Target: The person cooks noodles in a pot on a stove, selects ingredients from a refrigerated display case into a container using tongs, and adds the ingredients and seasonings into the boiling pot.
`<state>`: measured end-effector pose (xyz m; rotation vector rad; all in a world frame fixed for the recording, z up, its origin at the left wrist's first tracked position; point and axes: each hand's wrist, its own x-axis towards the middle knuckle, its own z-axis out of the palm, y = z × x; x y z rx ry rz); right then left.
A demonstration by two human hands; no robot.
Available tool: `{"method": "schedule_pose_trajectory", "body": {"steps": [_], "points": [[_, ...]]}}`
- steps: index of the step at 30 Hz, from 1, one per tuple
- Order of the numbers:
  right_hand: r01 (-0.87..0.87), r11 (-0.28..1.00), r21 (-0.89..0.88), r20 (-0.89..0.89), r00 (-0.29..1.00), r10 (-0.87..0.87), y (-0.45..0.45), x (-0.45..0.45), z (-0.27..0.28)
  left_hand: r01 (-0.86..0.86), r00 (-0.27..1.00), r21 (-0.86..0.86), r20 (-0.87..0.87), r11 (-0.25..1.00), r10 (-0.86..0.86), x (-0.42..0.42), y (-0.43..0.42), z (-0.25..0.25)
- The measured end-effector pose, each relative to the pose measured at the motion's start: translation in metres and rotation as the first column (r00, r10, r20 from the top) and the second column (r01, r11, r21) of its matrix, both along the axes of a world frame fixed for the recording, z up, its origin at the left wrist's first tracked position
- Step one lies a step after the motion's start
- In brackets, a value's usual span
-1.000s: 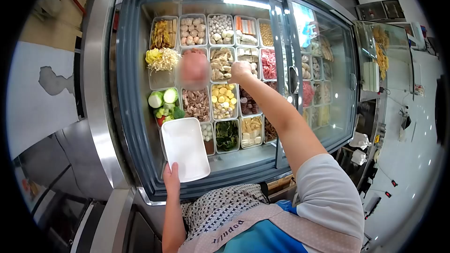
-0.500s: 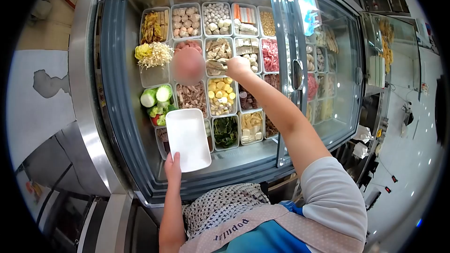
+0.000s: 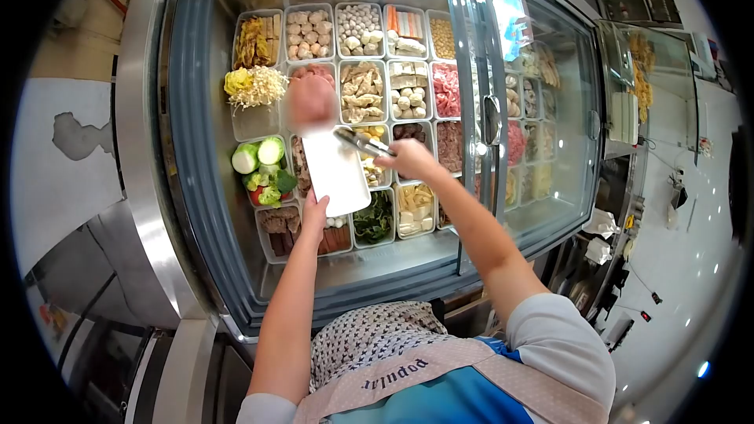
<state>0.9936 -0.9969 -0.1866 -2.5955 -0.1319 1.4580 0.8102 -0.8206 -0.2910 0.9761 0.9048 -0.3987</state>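
While clasping white rectangular tray [image 3: 339, 180] with left hand [image 3: 316, 210], gripping silver metal tongs [image 3: 364, 143] with right hand [image 3: 412, 159]. Held apart over clear plastic tubs [image 3: 255, 126].

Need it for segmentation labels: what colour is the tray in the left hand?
The tray is plain white, clearest in the head view.

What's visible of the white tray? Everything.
The white tray is a shallow, oblong dish with rounded corners and a low raised rim, smooth, apparently plastic. No food shows on its visible inner surface; a blurred patch borders its far end. It's held above the food tubs, hiding parts of some. The left hand grips its near left corner. The tongs reach over its far right corner; contact is unclear, as is any slight tilt.
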Motion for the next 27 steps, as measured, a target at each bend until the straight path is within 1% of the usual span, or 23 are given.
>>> {"method": "schedule_pose_trajectory", "body": {"steps": [1, 2, 3, 5, 6, 7, 8, 9, 10, 11, 13, 14, 15, 16, 17, 18, 19, 21, 24, 27], "points": [[-0.011, 1.000, -0.010, -0.032, 0.999, 0.011, 0.008, -0.014, 0.012, -0.014, 1.000, -0.025, -0.019, 1.000, 0.014, -0.001, -0.002, -0.002], [-0.078, 0.997, 0.008, 0.029, 0.997, 0.078, 0.009, -0.030, 0.008, -0.028, 0.999, -0.049, -0.036, 0.998, 0.026, -0.002, -0.005, -0.006], [-0.166, 0.986, 0.015, 0.170, 0.972, 0.161, 0.006, -0.045, 0.007, -0.040, 0.998, -0.072, -0.054, 0.997, 0.036, -0.003, -0.006, -0.009], [-0.086, 0.992, 0.095, 0.296, 0.954, 0.054, 0.001, -0.060, 0.001, -0.076, 0.997, -0.099, -0.020, 0.992, 0.074, -0.012, -0.002, -0.014], [0.093, 0.974, 0.209, 0.284, 0.947, -0.151, -0.005, -0.062, -0.007, -0.096, 0.995, -0.113, -0.007, 0.989, 0.095, -0.018, 0.003, -0.016], [0.264, 0.911, 0.316, 0.249, 0.904, -0.348, -0.011, -0.060, -0.012, -0.074, 0.997, -0.108, 0.009, 0.991, 0.076, -0.024, 0.011, -0.019], [0.458, 0.825, 0.332, 0.150, 0.837, -0.526, -0.011, -0.053, -0.002, -0.100, 0.992, -0.107, 0.063, 0.989, 0.107, -0.029, 0.017, -0.018], [0.463, 0.823, 0.329, 0.210, 0.814, -0.542, -0.018, -0.049, -0.008, -0.125, 0.983, -0.107, 0.118, 0.986, 0.138, -0.035, 0.025, -0.015], [0.378, 0.882, 0.282, 0.290, 0.843, -0.454, -0.024, -0.045, -0.010, -0.116, 0.987, -0.085, 0.097, 0.990, 0.124, -0.043, 0.037, -0.009], [0.293, 0.929, 0.225, 0.364, 0.860, -0.359, -0.027, -0.042, -0.011, -0.136, 0.980, -0.092, 0.132, 0.986, 0.148, -0.050, 0.047, -0.003], [0.122, 0.989, 0.084, 0.380, 0.914, -0.145, -0.026, -0.041, -0.014, -0.208, 0.969, -0.032, 0.129, 0.978, 0.210, -0.062, 0.064, 0.021], [0.032, 0.999, 0.014, 0.371, 0.928, -0.035, -0.020, -0.042, -0.014, -0.231, 0.966, 0.002, 0.124, 0.973, 0.229, -0.068, 0.073, 0.028], [-0.003, 0.999, -0.045, 0.283, 0.959, 0.016, -0.013, -0.044, -0.013, -0.253, 0.962, 0.038, 0.117, 0.967, 0.247, -0.075, 0.083, 0.036], [-0.088, 0.994, -0.059, 0.248, 0.964, 0.100, -0.005, -0.048, -0.013, -0.271, 0.959, 0.070, 0.101, 0.960, 0.263, -0.079, 0.090, 0.048], [-0.173, 0.983, -0.066, 0.213, 0.960, 0.183, 0.004, -0.053, -0.015, -0.291, 0.952, 0.088, 0.122, 0.953, 0.279, -0.086, 0.097, 0.053], [-0.234, 0.970, -0.070, 0.222, 0.944, 0.243, 0.011, -0.062, -0.024, -0.319, 0.945, 0.098, 0.103, 0.943, 0.309, -0.093, 0.102, 0.060], [-0.285, 0.956, -0.070, 0.199, 0.935, 0.294, 0.022, -0.067, -0.021, -0.349, 0.936, 0.110, 0.087, 0.931, 0.340, -0.099, 0.107, 0.068], [-0.331, 0.942, -0.057, 0.219, 0.916, 0.336, 0.033, -0.082, -0.043, -0.389, 0.921, 0.123, 0.074, 0.913, 0.383, -0.110, 0.111, 0.081], [-0.296, 0.952, -0.076, 0.278, 0.911, 0.305, 0.048, -0.101, -0.071, -0.416, 0.909, 0.137, 0.062, 0.899, 0.412, -0.128, 0.112, 0.089], [-0.190, 0.982, 0.008, 0.269, 0.946, 0.181, 0.042, -0.108, -0.099, -0.425, 0.905, 0.141, 0.045, 0.894, 0.423, -0.134, 0.109, 0.093]]}}
